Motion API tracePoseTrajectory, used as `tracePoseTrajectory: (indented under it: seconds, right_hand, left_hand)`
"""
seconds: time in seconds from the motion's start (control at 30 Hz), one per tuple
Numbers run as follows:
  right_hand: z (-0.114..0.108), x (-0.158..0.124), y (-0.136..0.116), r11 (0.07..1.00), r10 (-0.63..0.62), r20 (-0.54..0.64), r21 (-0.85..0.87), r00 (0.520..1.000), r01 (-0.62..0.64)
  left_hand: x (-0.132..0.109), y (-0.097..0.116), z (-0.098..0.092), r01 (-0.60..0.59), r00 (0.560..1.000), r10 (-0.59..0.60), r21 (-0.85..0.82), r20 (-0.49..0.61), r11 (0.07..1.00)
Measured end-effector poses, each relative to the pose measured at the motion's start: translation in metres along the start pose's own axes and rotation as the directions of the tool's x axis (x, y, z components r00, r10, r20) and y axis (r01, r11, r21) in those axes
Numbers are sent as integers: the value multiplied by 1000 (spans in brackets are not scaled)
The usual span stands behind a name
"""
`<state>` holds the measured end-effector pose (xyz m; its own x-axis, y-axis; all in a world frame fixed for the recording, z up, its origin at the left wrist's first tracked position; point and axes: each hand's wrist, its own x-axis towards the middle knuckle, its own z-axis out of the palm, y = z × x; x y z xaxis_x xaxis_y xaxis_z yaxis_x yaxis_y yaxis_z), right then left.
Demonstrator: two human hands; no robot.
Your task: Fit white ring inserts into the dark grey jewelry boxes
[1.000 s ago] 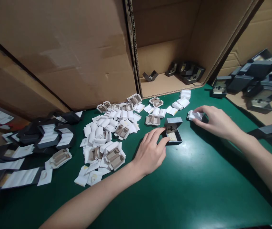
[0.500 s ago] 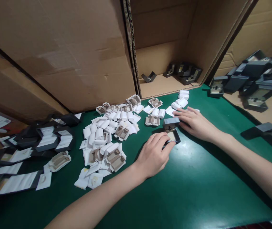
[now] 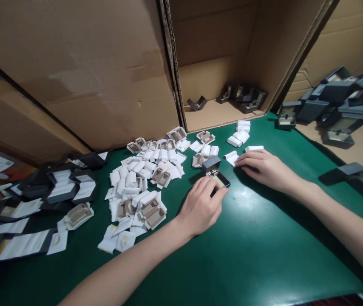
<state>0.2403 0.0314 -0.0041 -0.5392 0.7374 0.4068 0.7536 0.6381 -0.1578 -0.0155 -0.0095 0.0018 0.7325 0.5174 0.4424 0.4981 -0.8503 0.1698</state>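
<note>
**Open black box (image 3: pixel 212 165) at the left hand (image 3: pixel 202 206), white insert (image 3: pixel 230 158) at the right hand's (image 3: pixel 266 170) fingertips**

The person's left hand is curled, its bent fingers and thumb closed on the near side of the black box. The box lies just beyond that hand's fingertips and to the left of the right hand, a gap of green table (image 3: pixel 264 255) between them. Its lid stands raised on the side away from the left hand; a pale lining shows inside (the fingers cover part of it).

The right hand is palm down and loosely spread, its fingers reaching leftward. Their tips meet the near right end of the white insert, though whether they pinch it cannot be told. Just beyond the same fingers lies a second white piece (image 3: pixel 254 148), with a white pair (image 3: pixel 239 137) farther off.

To the left of the left hand spreads a heap of white inserts (image 3: pixel 131 179), some showing brown hollows. Well beyond it, farther left, black cases (image 3: pixel 62 182) are gathered. More dark boxes (image 3: pixel 337 93) are piled beyond and right of the right hand, and an open carton (image 3: pixel 213 70) stands beyond both hands.
</note>
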Motion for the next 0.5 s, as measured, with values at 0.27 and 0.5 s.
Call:
tracePoseTrajectory:
  seconds: [0.27,0.5]
  right_hand:
    - [2,-1,-9,998,69,-20,0,997,-69]
    - [-2,2,-8,998,36,-38,-45,999,-38]
  left_hand:
    - [1,0,-1,11,1000,-11,-37,-2,999]
    - [1,-1,0,20,1000,-20,-53,-1,998]
